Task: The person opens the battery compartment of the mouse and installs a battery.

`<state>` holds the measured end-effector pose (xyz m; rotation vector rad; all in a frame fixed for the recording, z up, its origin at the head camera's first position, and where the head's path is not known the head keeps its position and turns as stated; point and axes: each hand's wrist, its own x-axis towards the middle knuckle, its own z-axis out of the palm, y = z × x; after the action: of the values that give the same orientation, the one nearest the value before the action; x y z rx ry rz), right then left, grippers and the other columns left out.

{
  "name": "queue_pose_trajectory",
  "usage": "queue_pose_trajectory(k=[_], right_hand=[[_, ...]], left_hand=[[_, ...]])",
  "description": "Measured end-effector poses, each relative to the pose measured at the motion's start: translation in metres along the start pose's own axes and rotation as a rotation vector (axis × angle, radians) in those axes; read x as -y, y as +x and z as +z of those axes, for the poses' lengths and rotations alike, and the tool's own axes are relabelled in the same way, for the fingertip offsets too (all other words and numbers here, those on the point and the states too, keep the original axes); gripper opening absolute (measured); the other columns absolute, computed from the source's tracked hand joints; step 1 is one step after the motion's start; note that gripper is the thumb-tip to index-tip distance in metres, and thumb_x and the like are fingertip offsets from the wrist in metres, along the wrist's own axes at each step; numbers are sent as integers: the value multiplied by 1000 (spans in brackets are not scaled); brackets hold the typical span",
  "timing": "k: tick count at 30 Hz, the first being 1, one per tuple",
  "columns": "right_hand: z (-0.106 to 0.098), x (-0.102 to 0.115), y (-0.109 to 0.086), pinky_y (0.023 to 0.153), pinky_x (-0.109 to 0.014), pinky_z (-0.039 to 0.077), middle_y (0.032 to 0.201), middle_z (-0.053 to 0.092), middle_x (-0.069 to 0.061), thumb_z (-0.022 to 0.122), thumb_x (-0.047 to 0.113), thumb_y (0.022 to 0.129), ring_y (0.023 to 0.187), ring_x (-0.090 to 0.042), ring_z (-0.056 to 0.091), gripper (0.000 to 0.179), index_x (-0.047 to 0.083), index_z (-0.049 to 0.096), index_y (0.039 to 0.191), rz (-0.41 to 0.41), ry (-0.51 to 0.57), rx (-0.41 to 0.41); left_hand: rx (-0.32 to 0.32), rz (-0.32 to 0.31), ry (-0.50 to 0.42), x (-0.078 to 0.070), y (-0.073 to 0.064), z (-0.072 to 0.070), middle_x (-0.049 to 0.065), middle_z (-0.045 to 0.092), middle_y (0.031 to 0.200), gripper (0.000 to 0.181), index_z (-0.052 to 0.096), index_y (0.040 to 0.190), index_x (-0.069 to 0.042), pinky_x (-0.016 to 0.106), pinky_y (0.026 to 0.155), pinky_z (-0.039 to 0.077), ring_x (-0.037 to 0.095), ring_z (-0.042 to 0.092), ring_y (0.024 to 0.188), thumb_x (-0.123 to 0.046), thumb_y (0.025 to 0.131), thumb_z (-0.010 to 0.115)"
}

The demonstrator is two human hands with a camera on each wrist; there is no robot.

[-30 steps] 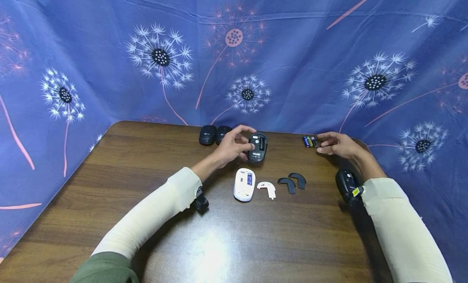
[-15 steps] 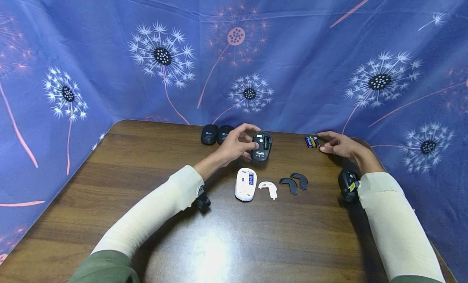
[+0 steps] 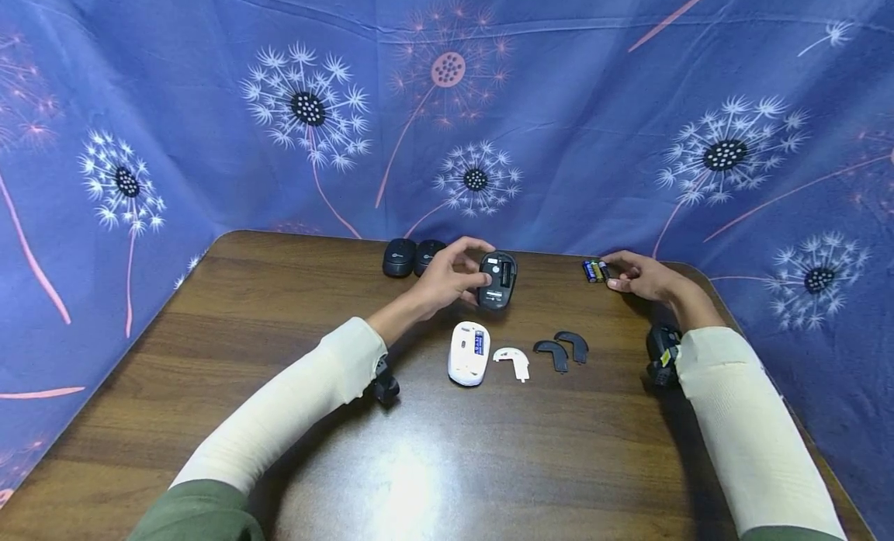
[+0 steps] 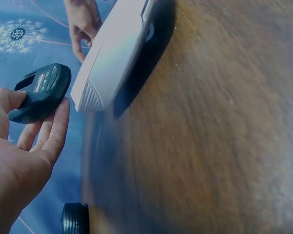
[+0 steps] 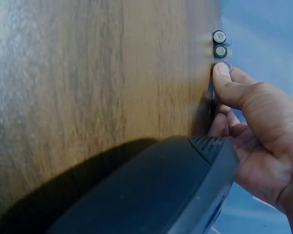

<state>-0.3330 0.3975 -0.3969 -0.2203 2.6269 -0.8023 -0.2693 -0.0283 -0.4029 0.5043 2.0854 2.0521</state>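
Observation:
My left hand (image 3: 441,281) grips a black computer mouse (image 3: 497,280) by its edge, thumb on the underside, which shows an uncovered battery slot. In the left wrist view this mouse (image 4: 44,92) is raised on my fingers, clear of the tabletop. At the table's back right, my right hand (image 3: 646,277) pinches the rightmost battery (image 5: 228,66) of a small row, thumb at its near end. The other batteries (image 3: 592,272) lie side by side against it. A white mouse (image 3: 469,353) lies underside up in front of my left hand.
A white battery cover (image 3: 513,361) and two dark covers (image 3: 552,354) lie right of the white mouse. Two black mice (image 3: 399,258) stand at the back edge, one partly behind my left hand. Another dark mouse (image 5: 151,195) sits beside my right wrist. A patterned blue cloth (image 3: 559,137) hangs behind the table.
My right hand has closed in on the rightmost battery, its thumb and index finger coming to its ends. The left hand keeps hold of the black mouse with little movement.

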Motion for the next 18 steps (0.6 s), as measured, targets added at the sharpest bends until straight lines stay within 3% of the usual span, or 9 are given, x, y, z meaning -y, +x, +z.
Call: queue_pose_trajectory(k=[6,9,13,15,18], right_hand=[[-4,-1,-4,104,-56,54,138,55,-39,60,13,117,122,-48,57,62,-7,33,169,12,1,-51],[-7,-1,-8,104,-55,62,132,58,-35,58,10,117,120,-43,65,63,-14,29,167,17,47,-55],[-7,-3,-11,102,-37,68,126,60,-26,59,5,116,107,-20,71,65,-18,25,167,27,150,-66],[-6,-6,-13,93,-24,67,125,62,-24,60,1,114,99,-7,69,66,-20,25,166,18,209,-77],[-5,-10,-15,90,-16,65,129,64,-23,61,0,113,95,3,68,68,-19,24,167,23,272,-87]], left_hand=[[-4,-4,3,-2,-3,-3,13,68,104,54,65,149,-9,52,74,75,19,74,83,8,99,77],[-8,1,2,-3,-3,-4,14,68,105,54,65,149,-8,50,74,75,19,74,84,8,99,76],[-12,3,2,-2,-3,-4,13,68,104,54,65,149,-8,45,72,75,19,74,85,8,99,76],[-12,4,1,-2,-3,-5,13,68,104,54,65,149,-8,44,72,75,19,74,86,8,99,76],[-13,5,4,-1,-4,-5,13,68,104,54,65,149,-8,46,73,75,19,74,86,8,99,76]])
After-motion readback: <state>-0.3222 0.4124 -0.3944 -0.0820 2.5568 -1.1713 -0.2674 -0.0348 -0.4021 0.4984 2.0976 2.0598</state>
